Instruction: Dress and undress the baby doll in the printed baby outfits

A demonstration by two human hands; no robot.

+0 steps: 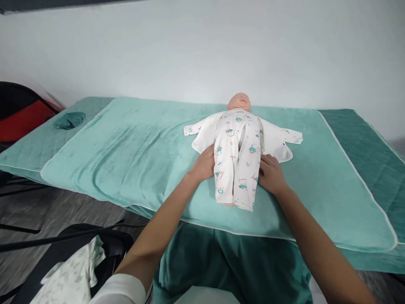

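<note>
A baby doll (239, 102) lies on its back, its head near the wall. White baby trousers (242, 145) printed with little animals cover its front, and a bit of skin-coloured foot shows below one leg end. Spread out beneath is a white baby jacket (274, 141), sleeves out to both sides. My left hand (204, 163) is closed at the left edge of the trousers, fingertips hidden behind the cloth. At the right edge, my right hand (271, 174) has curled fingers against the trousers, the thumb mostly hidden.
A light green velvet cover (133, 147) with white piping lies over a massage bed (351, 131), which has a face hole (69, 120) on the left. A printed cloth (74, 270) rests on a black chair (104, 236) at lower left. Behind stands a white wall.
</note>
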